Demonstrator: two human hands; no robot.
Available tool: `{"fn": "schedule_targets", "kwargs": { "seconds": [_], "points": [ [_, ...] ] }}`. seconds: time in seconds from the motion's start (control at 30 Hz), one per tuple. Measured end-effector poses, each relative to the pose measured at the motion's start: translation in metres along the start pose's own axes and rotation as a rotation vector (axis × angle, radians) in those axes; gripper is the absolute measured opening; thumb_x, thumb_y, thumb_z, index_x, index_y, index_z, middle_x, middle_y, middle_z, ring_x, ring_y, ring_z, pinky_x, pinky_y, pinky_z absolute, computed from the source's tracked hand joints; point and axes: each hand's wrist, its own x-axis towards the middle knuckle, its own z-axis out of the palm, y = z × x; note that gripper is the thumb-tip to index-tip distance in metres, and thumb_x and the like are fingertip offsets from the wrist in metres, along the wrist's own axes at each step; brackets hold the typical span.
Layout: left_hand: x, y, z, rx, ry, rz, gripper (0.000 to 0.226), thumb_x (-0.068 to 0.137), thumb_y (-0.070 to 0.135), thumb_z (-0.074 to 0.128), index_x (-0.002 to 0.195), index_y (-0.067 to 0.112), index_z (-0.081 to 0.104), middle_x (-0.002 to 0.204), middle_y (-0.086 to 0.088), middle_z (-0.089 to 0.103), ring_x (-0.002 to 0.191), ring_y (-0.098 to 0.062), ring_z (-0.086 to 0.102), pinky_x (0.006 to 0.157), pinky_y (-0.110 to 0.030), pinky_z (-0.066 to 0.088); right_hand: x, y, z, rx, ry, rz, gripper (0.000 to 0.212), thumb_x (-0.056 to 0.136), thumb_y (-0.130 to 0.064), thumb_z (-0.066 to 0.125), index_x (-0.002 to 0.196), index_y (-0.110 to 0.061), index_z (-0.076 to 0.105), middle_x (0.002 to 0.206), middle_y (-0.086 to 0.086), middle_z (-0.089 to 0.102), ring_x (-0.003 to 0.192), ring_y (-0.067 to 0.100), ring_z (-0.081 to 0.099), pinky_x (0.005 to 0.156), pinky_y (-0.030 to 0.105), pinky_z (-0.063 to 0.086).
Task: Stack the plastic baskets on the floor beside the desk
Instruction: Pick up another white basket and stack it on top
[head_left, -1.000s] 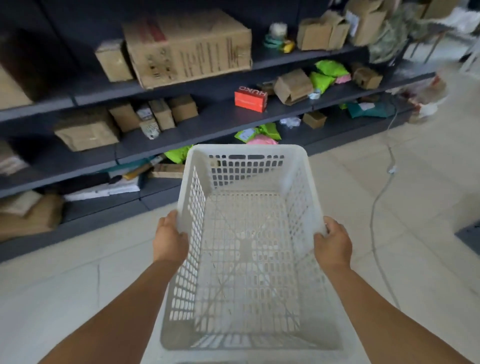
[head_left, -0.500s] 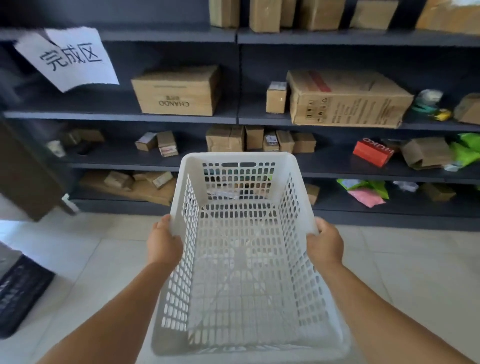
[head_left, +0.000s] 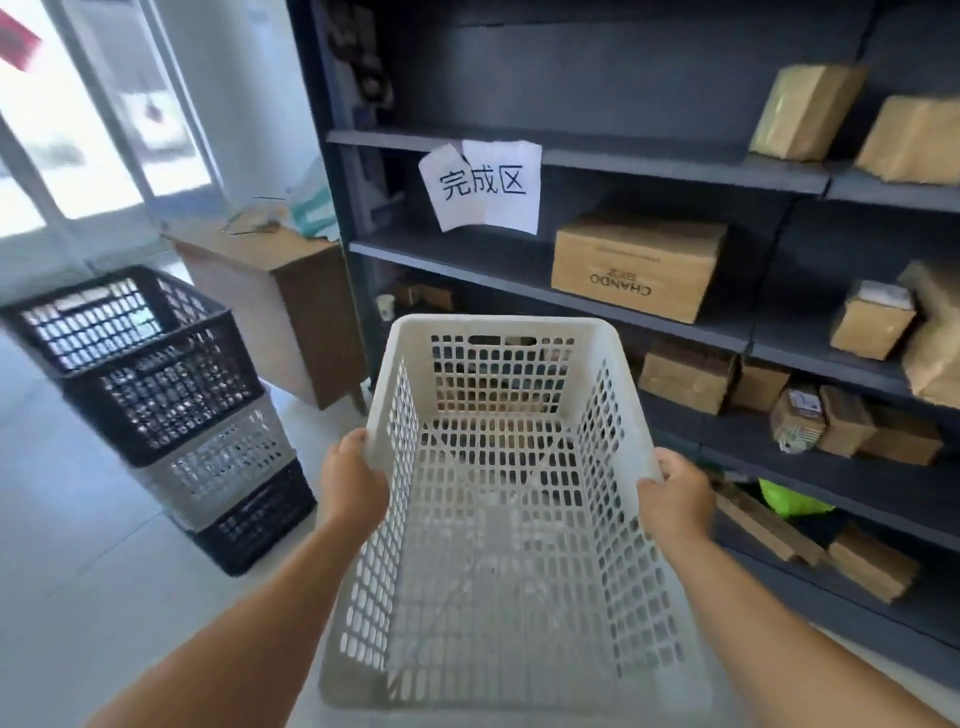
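Observation:
I carry an empty white perforated plastic basket (head_left: 509, 519) in front of me, held level above the floor. My left hand (head_left: 353, 480) grips its left rim and my right hand (head_left: 675, 499) grips its right rim. To the left, on the floor, stands a stack of baskets (head_left: 171, 410): a black one on top, a white one under it, another black one at the bottom. The stack sits just in front of a brown wooden desk (head_left: 275, 296). The carried basket is to the right of the stack and apart from it.
Dark metal shelving (head_left: 649, 312) with cardboard boxes fills the right side, close to the basket's far end. A paper sign (head_left: 483, 187) hangs from a shelf edge. Glass doors (head_left: 78, 130) lie at the back left. Pale tiled floor (head_left: 78, 571) stretches to the left.
My view has swung left along the shelving with the basket still in both hands. The sign has shifted from top left to centre, and the desk and the basket stack have come into sight.

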Motion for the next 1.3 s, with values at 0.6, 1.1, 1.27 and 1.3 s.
{"fn": "schedule_targets", "kwargs": {
  "seconds": [0.6,1.1,1.27,1.3],
  "points": [
    [0.111,-0.041,-0.122,-0.025,0.47,-0.297,0.03,0.085,-0.003,0.057,0.115,0.0,0.056,0.095,-0.007,0.056,0.081,-0.019,0.052,0.062,-0.02,0.042,0.075,-0.245,0.167,0.133,-0.472,-0.384,0.027,0.078,0.006,0.044,0.091,-0.004,0.065,0.082,0.01,0.067,0.073,0.031,0.064,0.06,0.039,0.055],
    [0.22,-0.085,-0.29,-0.012,0.702,-0.345,0.044,0.081,-0.004,0.059,0.124,0.002,0.056,0.113,-0.018,0.065,0.081,-0.019,0.051,0.07,-0.023,0.042,0.044,-0.464,0.292,0.256,-0.555,-0.543,0.023,0.074,0.002,0.055,0.091,-0.001,0.071,0.083,0.019,0.072,0.081,0.037,0.067,0.072,0.046,0.056],
    [0.26,-0.104,-0.337,0.016,0.744,-0.349,0.043,0.081,-0.002,0.06,0.123,0.003,0.057,0.114,-0.016,0.064,0.085,-0.023,0.055,0.063,-0.017,0.044,0.03,-0.53,0.329,0.302,-0.607,-0.579,0.029,0.081,0.003,0.056,0.104,-0.007,0.072,0.094,0.012,0.071,0.077,0.027,0.062,0.048,0.021,0.039],
    [0.269,-0.11,-0.344,0.013,0.761,-0.356,0.045,0.081,-0.001,0.06,0.125,0.004,0.056,0.117,-0.016,0.063,0.091,-0.026,0.057,0.07,-0.023,0.047,0.028,-0.541,0.337,0.315,-0.615,-0.581,0.03,0.083,0.002,0.057,0.108,-0.007,0.071,0.1,0.012,0.071,0.08,0.026,0.061,0.05,0.019,0.038]
  ]
}}
